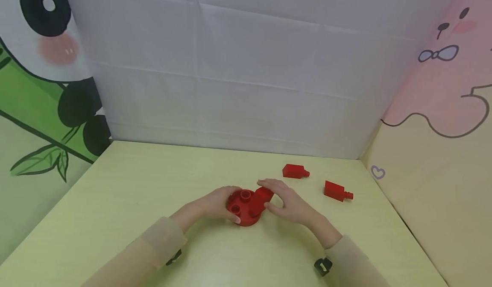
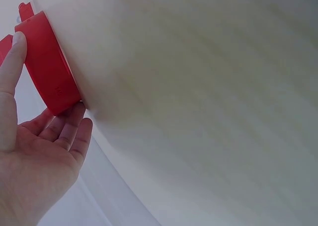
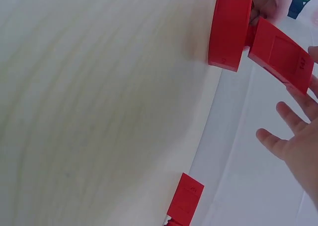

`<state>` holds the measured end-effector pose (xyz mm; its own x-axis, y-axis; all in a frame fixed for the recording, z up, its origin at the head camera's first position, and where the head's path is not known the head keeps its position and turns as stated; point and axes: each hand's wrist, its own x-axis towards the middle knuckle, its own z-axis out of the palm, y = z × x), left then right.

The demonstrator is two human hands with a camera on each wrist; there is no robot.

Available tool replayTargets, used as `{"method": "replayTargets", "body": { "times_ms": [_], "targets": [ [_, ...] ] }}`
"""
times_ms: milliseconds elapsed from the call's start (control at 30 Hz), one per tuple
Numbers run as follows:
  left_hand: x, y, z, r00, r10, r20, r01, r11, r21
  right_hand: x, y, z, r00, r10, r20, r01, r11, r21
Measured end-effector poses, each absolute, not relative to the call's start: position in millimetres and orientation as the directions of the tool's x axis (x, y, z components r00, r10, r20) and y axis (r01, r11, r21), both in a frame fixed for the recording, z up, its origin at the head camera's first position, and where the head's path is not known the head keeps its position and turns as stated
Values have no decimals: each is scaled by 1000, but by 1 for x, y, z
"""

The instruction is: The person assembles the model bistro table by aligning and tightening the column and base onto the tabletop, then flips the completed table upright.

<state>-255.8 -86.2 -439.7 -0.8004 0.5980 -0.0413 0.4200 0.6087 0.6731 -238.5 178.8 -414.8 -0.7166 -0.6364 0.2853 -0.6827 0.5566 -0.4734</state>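
My left hand (image 1: 217, 202) grips the side of a round red base (image 1: 247, 221), which sits flat on the table and has raised ring sockets on top. Its thumb lies on the near side of the base, with the fingers around the far side. My right hand (image 1: 292, 203) pinches the upper end of a red block (image 1: 262, 200) with a narrow neck. That block leans to the right over the right part of the base, its neck end against the base top. In the right wrist view the block (image 3: 283, 57) slants away from the base (image 3: 229, 32).
Two more red necked blocks lie on the table to the right: one farther back (image 1: 294, 171) and one nearer the right edge (image 1: 334, 191). A white sheet (image 1: 230, 73) closes off the back. Painted walls stand left and right.
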Motion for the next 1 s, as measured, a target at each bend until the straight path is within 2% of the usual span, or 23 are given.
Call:
{"method": "replayTargets", "body": {
  "times_ms": [167, 400, 633, 800, 900, 1000],
  "targets": [
    [-257, -86, -440, -796, 604, -42, 422, 604, 676, -239, 182, -413, -703, -637, 315, -702, 552, -449],
    [-257, -87, -440, -794, 607, -42, 422, 599, 681, -234, 182, -412, -753, -581, 310, -654, 603, -458],
    [-256, -87, -440, -796, 604, -27, 434, 601, 671, -230, 176, -413, -771, -563, 298, -629, 603, -490],
    [-256, -87, -441, -800, 600, -30, 431, 609, 666, -227, 171, -415, -814, -516, 267, -572, 637, -516],
    [-257, -87, -441, -799, 600, -29, 433, 608, 666, -226, 166, -418, -840, -472, 268, -540, 679, -497],
    [-257, -87, -441, -800, 600, -27, 435, 610, 663, -226, 161, -420, -838, -454, 304, -546, 713, -439]
  ]
}}
